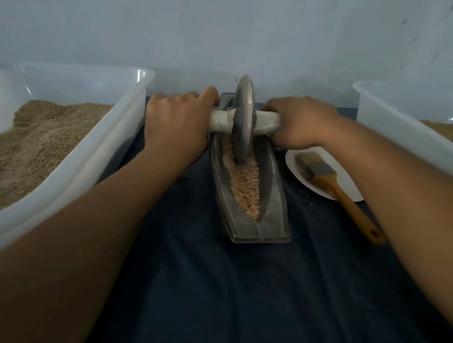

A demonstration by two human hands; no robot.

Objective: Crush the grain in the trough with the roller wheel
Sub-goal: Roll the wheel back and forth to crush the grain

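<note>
A boat-shaped metal trough [272,203] lies on the dark cloth, its long axis pointing away from me. Pale grain [245,188] fills its groove from the near tip up to the wheel. The grey metal roller wheel [244,121] stands upright in the far half of the groove, on a white-wrapped axle handle. My left hand [176,126] grips the left end of the handle. My right hand [299,123] grips the right end. Both arms reach forward on either side of the trough.
A large clear plastic tub [106,153] of brown grain stands at the left. Another tub [404,121] with grain sits at the right. A white plate [297,171] holding a wooden-handled brush [333,185] lies right of the trough. A pale wall rises behind.
</note>
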